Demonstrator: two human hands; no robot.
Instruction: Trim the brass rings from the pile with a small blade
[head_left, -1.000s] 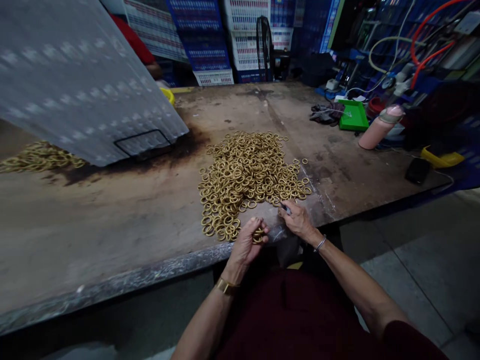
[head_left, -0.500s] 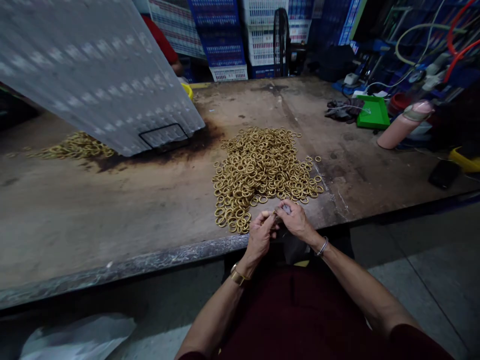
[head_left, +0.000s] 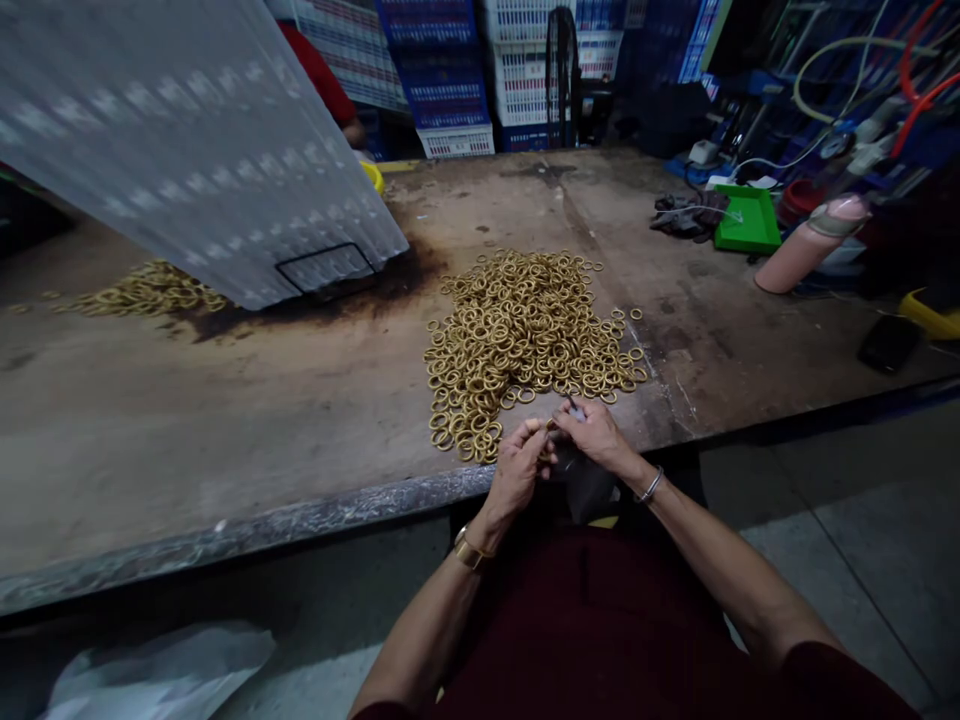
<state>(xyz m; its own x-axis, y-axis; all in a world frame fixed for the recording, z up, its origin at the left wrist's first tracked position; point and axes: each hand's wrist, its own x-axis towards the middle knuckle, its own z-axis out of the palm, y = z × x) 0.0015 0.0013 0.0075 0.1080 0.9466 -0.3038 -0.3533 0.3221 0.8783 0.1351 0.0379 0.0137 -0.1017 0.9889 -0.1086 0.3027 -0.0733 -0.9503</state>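
A heap of brass-coloured rings [head_left: 525, 320] lies on the wooden table [head_left: 262, 420], right in front of me. At the table's front edge, my left hand [head_left: 519, 465] is closed with thumb and fingers pinched on a brass-coloured ring [head_left: 550, 424]. Close beside it, my right hand [head_left: 592, 435] is also closed, its fingertips on a small thin dark tool whose kind I cannot make out. The tool's tip shows above the fingers, and the two hands' fingertips nearly meet at the ring. A dark plastic bag [head_left: 589, 490] hangs below my hands.
Tall grey corrugated panels [head_left: 225, 170] stand at the left, with more rings [head_left: 150, 290] beside them. A green tray [head_left: 748, 220], a pink bottle [head_left: 810, 245] and a black phone-like object [head_left: 890, 344] are at the right. Behind the panels shows a person's red sleeve [head_left: 319, 75].
My right hand has moved slightly right, away from my left, and the dark tool's tip shows more. The rest of the scene looks the same.
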